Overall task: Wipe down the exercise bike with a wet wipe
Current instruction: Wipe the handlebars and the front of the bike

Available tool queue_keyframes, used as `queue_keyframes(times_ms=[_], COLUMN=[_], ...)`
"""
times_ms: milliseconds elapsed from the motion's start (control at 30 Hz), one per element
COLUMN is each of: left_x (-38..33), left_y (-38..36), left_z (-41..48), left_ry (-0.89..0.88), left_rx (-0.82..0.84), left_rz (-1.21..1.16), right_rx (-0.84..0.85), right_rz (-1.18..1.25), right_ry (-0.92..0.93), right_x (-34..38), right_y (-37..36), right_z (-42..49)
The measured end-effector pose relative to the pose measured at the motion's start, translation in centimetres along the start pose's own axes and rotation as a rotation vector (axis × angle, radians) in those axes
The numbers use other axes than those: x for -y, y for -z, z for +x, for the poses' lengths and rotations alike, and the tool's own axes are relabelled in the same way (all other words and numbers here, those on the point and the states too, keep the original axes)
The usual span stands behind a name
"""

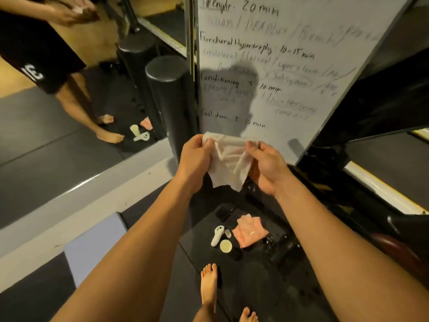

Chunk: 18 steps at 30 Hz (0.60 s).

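fingers [207,145] of the left hand [197,159] were curled, pinching the top left edge of the wet wipe [226,168]. the right hand [267,168] pinched the opposite top edge between thumb and forefinger, with its other fingers loosely bent behind the sheet. neither hand was slack.

the wipe hung stretched between the two grips, creased and only part unfolded, with its lower corner dangling free. it was held up in front of the whiteboard [278,66] and touched nothing but my hands.

progress, as i judged it: early. the wipe was in hand and looked to be getting spread out for use. it lay on no surface of the bike, so the whole wipe-down looked left to do.

a dark machine frame [383,101] stood at right, with a reddish-brown rounded part [394,249] low beside my right forearm. it may have been the bike; i could not confirm.

on the floor mat below lay a pink packet [249,231], a white handheld device [217,235] just beside it, and a round pale lid [225,245].
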<state>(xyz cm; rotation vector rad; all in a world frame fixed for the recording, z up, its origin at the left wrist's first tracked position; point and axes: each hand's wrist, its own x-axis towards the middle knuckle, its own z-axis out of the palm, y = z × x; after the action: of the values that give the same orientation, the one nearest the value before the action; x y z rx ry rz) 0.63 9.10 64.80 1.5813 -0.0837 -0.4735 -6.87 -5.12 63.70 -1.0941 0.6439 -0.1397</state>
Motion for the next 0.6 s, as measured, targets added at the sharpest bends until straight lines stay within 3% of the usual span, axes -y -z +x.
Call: queue_keyframes(times_ms=[200, 333, 400, 500, 600], left_x=[-6.0, -8.5, -8.9, -9.5, -9.6], left_y=[-3.1, -5.3, -6.3, -8.0, -9.9], left_z=[-6.5, -10.1, -11.3, -12.6, -14.4], left_ry=[-0.023, -0.075, -0.14, -0.258, -0.382], left_rx=[0.02, 0.21, 0.256, 0.228, 0.191], left_rz=[-0.116, -0.044, -0.005, 0.052, 0.105], right_rx=[-0.097, -0.084, -0.198, -0.443, -0.724], right_rz=[0.196, 0.058, -0.133, -0.335, -0.479], right_ry=[0.106, 0.174, 0.275, 0.533, 0.663], right_x=[4.5, 6.6, 7.1, 7.6, 7.7], right_y=[0.2, 0.4, 1.0, 2.6, 4.5], right_z=[-6.1, -11.3, -13.6, -16.6, -20.0])
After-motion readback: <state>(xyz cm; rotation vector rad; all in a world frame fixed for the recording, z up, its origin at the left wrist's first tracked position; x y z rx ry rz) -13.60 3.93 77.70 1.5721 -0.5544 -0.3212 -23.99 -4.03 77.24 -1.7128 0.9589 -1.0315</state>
